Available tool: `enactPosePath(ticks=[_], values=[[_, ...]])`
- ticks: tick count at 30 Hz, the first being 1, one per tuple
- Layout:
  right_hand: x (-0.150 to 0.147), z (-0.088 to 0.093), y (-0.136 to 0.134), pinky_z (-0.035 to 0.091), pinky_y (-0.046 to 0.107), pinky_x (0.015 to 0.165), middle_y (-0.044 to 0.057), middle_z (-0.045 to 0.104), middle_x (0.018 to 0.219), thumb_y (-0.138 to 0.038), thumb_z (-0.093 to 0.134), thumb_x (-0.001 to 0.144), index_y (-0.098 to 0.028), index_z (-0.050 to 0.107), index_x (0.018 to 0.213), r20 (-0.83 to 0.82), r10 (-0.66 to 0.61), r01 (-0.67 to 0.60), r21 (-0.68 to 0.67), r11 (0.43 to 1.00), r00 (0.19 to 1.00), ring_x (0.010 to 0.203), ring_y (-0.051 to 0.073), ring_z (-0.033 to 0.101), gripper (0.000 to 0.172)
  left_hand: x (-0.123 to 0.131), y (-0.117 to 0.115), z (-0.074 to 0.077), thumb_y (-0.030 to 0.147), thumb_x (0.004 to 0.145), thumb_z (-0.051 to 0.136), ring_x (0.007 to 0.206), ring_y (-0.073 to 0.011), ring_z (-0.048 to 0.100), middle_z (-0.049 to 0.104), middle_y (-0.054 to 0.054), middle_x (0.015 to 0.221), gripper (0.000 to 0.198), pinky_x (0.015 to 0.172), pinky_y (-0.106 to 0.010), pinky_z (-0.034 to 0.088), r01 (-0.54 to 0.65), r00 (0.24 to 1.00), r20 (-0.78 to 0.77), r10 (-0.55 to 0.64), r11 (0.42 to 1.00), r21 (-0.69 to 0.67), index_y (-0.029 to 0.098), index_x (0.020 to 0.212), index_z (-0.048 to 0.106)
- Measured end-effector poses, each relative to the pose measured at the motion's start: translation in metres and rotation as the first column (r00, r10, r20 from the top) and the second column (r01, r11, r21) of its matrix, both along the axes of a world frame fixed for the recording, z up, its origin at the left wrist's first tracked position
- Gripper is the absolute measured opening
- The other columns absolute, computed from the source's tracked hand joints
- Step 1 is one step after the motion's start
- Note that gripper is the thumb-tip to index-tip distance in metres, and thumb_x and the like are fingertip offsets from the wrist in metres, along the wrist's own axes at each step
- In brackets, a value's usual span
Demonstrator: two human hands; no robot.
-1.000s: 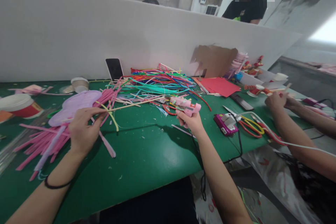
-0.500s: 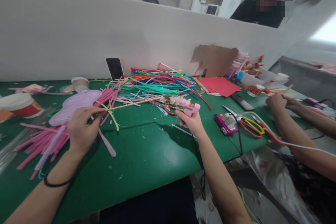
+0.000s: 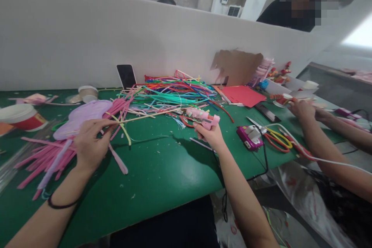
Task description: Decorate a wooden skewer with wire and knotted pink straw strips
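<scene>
My left hand (image 3: 88,143) pinches a thin wooden stick (image 3: 148,115) at its near end; the stick reaches right toward the pile of coloured pipe cleaners (image 3: 171,93). Under and beside that hand lie pink pipe cleaners (image 3: 43,159) and a lilac foam shape (image 3: 83,113). My right hand (image 3: 210,135) is closed on a pink glue gun (image 3: 203,118), its nozzle pointing left near the stick's far end. A black cord runs from the gun down off the table's edge.
On the green table (image 3: 162,170) stand a phone (image 3: 126,76) against the white partition, paper cups (image 3: 20,116), red paper (image 3: 242,95), a magenta tool (image 3: 250,138) and scissors (image 3: 280,140). A co-worker's hands (image 3: 305,110) work at the right; another person stands behind the partition.
My right hand and the glue gun have shifted slightly left and away, closer to the stick's end. The co-worker's hands moved a little further back. My left hand holds still.
</scene>
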State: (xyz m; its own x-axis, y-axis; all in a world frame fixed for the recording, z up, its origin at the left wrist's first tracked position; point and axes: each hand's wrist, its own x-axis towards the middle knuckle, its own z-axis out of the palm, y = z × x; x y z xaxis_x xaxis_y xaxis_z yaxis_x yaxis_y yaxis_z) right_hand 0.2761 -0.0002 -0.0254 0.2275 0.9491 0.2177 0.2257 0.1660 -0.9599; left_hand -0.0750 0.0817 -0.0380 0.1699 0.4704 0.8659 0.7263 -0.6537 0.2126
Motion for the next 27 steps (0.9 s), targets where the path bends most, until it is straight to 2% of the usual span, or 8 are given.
enactPosePath(ticks=[4,6,11,17,27], values=[[-0.002,-0.003,0.0,0.045,0.028,0.051,0.001,0.062,0.058,-0.037,0.068,0.076,-0.021,0.068,0.076,0.183,-0.053,0.025,0.152,0.988,0.982,0.051,0.016,0.054,0.016,-0.002,0.0,-0.002,0.028,0.088,0.064,0.087,-0.0233,0.064,0.07,-0.007,0.084,0.011,0.082,-0.037,0.048,-0.055,0.998,-0.031,0.056,0.998,0.026,0.021,0.088,0.072],[-0.002,-0.007,0.001,0.048,0.029,0.059,0.004,0.068,0.07,-0.032,0.066,0.076,-0.021,0.07,0.085,0.294,-0.072,0.014,0.196,0.981,0.953,0.063,0.019,0.059,0.015,-0.004,0.0,-0.002,0.028,0.088,0.064,0.088,-0.0233,0.064,0.07,-0.006,0.084,0.01,0.083,-0.037,0.047,-0.079,0.995,-0.06,0.082,0.996,0.05,0.022,0.089,0.073],[0.0,-0.02,0.006,0.041,0.026,0.057,0.002,0.064,0.068,-0.023,0.061,0.075,-0.021,0.063,0.074,0.504,-0.147,0.034,0.226,0.973,0.851,0.058,0.015,0.053,0.004,-0.006,0.001,-0.002,0.026,0.087,0.066,0.087,-0.0241,0.064,0.071,-0.008,0.086,0.009,0.08,-0.037,0.046,-0.088,0.988,-0.11,0.105,0.984,0.153,0.021,0.091,0.073],[0.0,-0.023,0.008,0.038,0.024,0.057,0.001,0.062,0.068,-0.023,0.059,0.077,-0.021,0.054,0.069,0.566,-0.182,0.048,0.243,0.969,0.804,0.058,0.015,0.052,0.009,-0.003,-0.003,0.001,0.023,0.087,0.066,0.086,-0.0234,0.064,0.071,-0.007,0.086,0.01,0.081,-0.037,0.045,-0.073,0.987,-0.131,0.097,0.981,0.178,0.024,0.093,0.073],[0.001,-0.025,0.009,0.036,0.024,0.057,0.002,0.063,0.069,-0.026,0.058,0.077,-0.022,0.054,0.071,0.594,-0.195,0.067,0.231,0.971,0.78,0.059,0.015,0.052,0.009,0.0,-0.008,0.003,0.022,0.086,0.066,0.086,-0.0232,0.064,0.072,-0.006,0.086,0.01,0.081,-0.037,0.045,-0.069,0.988,-0.122,0.092,0.981,0.179,0.026,0.092,0.074]])
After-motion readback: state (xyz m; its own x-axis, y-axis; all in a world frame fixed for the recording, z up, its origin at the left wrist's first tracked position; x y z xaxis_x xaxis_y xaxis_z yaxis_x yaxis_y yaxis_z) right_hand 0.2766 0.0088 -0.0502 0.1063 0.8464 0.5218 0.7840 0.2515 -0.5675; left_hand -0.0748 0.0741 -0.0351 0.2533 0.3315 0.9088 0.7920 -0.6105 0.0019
